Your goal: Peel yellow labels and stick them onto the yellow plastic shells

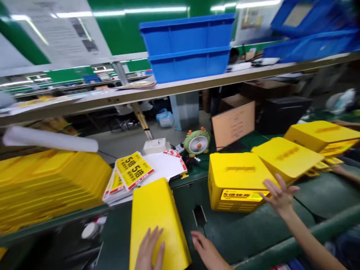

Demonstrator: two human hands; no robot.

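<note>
The left hand [150, 249] is lying flat, fingers spread, on a flat folded yellow cardboard carton [157, 225] at lower centre; the right hand [206, 251] is resting open beside it on the dark green work table [247, 232], gripping nothing. Judged stage: erecting this carton, which needs both hands at its edges. Another person's hand [279, 197] is touching an assembled yellow box [236, 182] right of centre.

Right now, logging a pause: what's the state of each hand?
Left hand: open, palm flat on the yellow carton.
Right hand: open, holding nothing.
</note>
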